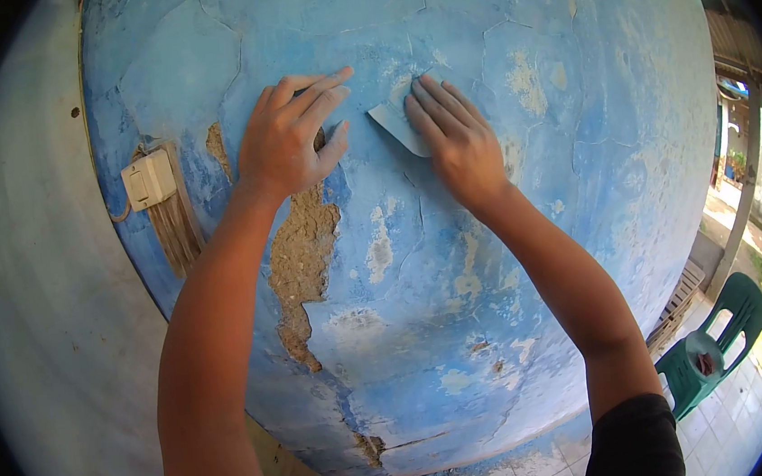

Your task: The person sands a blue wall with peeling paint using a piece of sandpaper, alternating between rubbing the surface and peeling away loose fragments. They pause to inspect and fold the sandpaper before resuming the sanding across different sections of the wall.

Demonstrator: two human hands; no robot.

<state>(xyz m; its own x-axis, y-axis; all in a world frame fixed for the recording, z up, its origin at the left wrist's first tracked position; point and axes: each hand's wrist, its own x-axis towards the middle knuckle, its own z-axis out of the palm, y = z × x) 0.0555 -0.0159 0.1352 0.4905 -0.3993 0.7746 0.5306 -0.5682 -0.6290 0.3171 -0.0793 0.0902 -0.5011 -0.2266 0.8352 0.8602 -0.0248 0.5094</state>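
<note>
A blue wall [497, 318] with cracks and peeling paint fills the middle of the view. My right hand [455, 136] presses a sheet of grey sandpaper [401, 130] against it, with the fingers stretched out over the sheet. The sheet's left part sticks out beyond my fingers, its lower edge lifted off the wall. To the left, my left hand [295, 137] is against the wall with its fingers apart and nothing in it. Below that hand runs a patch of bare, crumbled plaster [305, 245].
A white switch box [148, 179] is mounted at the left, above a strip of bare wood [175, 233]. A pale wall [48, 267] stands at the far left. At the lower right, a green plastic chair [740, 306] stands on floor tiles [719, 426].
</note>
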